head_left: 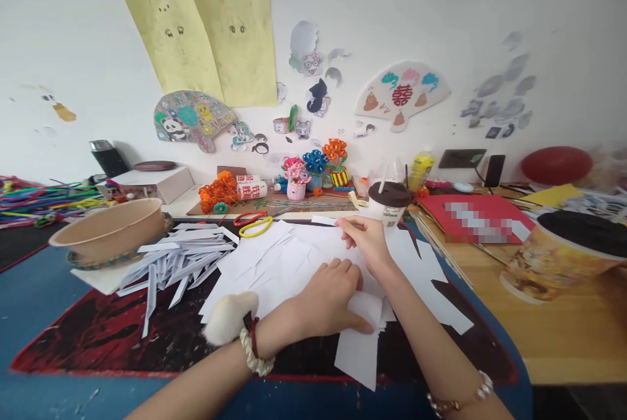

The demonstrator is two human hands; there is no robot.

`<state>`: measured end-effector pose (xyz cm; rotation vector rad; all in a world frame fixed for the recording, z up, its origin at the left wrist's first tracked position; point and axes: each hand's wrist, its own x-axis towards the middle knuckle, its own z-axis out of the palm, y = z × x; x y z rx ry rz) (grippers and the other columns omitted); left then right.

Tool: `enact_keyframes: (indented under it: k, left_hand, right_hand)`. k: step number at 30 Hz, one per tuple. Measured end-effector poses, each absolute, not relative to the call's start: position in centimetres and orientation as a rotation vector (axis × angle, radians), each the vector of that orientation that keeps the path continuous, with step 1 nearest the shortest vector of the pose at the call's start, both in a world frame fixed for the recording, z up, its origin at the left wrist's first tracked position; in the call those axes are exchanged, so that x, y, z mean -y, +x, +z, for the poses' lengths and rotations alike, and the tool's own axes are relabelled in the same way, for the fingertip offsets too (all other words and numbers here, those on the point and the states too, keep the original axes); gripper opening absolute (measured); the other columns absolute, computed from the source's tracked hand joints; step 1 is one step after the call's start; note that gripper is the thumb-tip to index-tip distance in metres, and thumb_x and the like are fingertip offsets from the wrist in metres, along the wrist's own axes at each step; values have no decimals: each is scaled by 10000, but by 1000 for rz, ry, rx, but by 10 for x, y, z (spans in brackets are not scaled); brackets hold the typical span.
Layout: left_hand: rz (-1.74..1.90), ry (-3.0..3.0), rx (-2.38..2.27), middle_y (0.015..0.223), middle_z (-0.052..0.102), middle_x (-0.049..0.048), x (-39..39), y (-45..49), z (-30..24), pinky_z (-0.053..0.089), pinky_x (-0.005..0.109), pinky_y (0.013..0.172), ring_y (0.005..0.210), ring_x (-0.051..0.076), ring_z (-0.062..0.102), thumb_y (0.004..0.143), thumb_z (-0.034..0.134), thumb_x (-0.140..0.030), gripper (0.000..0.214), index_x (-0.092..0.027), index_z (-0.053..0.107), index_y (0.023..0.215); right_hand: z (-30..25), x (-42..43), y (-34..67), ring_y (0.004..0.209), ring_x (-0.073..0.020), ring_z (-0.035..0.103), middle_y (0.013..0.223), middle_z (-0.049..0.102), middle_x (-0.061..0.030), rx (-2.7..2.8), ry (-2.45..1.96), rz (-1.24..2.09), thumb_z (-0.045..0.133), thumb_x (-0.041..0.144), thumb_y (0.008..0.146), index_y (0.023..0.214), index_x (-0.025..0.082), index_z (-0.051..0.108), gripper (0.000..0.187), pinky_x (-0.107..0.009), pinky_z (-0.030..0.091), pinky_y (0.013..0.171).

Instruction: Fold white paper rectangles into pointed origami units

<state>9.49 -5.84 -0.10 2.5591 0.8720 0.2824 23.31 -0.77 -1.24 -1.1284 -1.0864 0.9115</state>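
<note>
My left hand [329,296] lies over the white paper with its fingers curled and its thumb pressing a piece of paper [357,358] near the mat's front. Part of that piece bends up between thumb and fingers. Just beyond it, my right hand [366,240] pinches a small white paper strip [323,219] at its right end. Loose white paper sheets [274,260] spread flat beneath both hands. To their left is a heap of narrow folded paper strips [191,253]. Scissors with yellow and red handles [255,226] rest behind the sheets.
A beige bowl [110,230] stands at the left. Behind the paper is a lidded cup [389,201], with pipe-cleaner flowers [316,168] along the wall. On the right, a large patterned cup [553,263] and red folder [470,214] sit on the wooden surface [563,335].
</note>
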Motion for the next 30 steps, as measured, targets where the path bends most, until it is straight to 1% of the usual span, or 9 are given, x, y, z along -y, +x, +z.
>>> enact_keyframes:
  k: [5, 9, 14, 16, 21, 24, 26, 28, 30]
  left_hand:
    - [525, 2122, -983, 722, 596, -17, 42, 80, 2, 397, 253, 592, 650, 143, 525, 670, 730, -197, 175, -174, 602, 788]
    - [782, 1954, -1060, 759, 624, 6, 21, 54, 14, 421, 234, 551, 604, 117, 521, 709, 678, -246, 168, -154, 627, 839]
    - [1090, 1688, -1091, 855, 630, 49, -1, 21, 27, 431, 209, 474, 577, 109, 590, 769, 609, -345, 225, -136, 561, 839]
    - [1168, 1618, -1088, 873, 630, 61, -8, 14, 26, 472, 217, 516, 636, 123, 618, 759, 611, -344, 229, -141, 534, 831]
    - [1199, 1623, -1097, 838, 638, 45, -25, 6, 17, 488, 239, 572, 673, 136, 601, 739, 622, -304, 250, -145, 544, 916]
    - [1132, 1767, -1095, 717, 639, 5, -29, 2, 16, 435, 236, 561, 638, 146, 563, 691, 674, -232, 190, -153, 625, 858]
    - [1104, 1864, -1072, 746, 665, 0, -28, 0, 17, 423, 241, 605, 689, 157, 568, 695, 673, -196, 145, -173, 665, 837]
    - [1066, 1980, -1070, 765, 680, 9, -24, 0, 18, 407, 246, 610, 691, 163, 570, 774, 623, -235, 100, -176, 677, 835]
    - [1016, 2135, -1132, 708, 671, 24, -20, 1, 16, 387, 256, 588, 644, 169, 567, 881, 516, -310, 230, -162, 664, 786]
  right_hand:
    - [-10, 13, 233, 428, -101, 467, 536, 568, -4, 1085, -1111, 892, 730, 457, 699, 731, 130, 707, 329, -245, 344, 429]
    - [-6, 17, 230, 533, -136, 559, 661, 630, -40, 1120, -1078, 905, 678, 534, 741, 845, 136, 712, 412, -260, 434, 505]
    - [1, 18, 212, 829, -215, 667, 944, 698, -92, 1206, -1064, 1210, 647, 560, 790, 1117, 194, 654, 491, -285, 529, 628]
    - [4, 14, 203, 800, -213, 681, 976, 696, -90, 1135, -1044, 1309, 669, 537, 784, 1143, 205, 627, 490, -295, 540, 634]
    - [5, -8, 181, 640, -162, 642, 839, 685, -62, 1165, -980, 1246, 809, 386, 653, 979, 155, 664, 425, -285, 520, 620]
    - [1, -20, 172, 544, -122, 554, 676, 644, -18, 1191, -969, 1136, 836, 360, 595, 821, 136, 677, 356, -256, 468, 548]
    - [-2, -23, 169, 557, -121, 542, 695, 657, -22, 1186, -953, 1106, 833, 364, 598, 832, 142, 680, 357, -255, 457, 549]
    - [-4, -22, 167, 638, -143, 574, 788, 689, -46, 1178, -926, 1087, 817, 374, 625, 874, 151, 692, 357, -262, 467, 587]
    - [-6, -18, 165, 709, -169, 602, 844, 705, -69, 1177, -913, 1108, 808, 379, 641, 858, 148, 709, 332, -275, 477, 621]
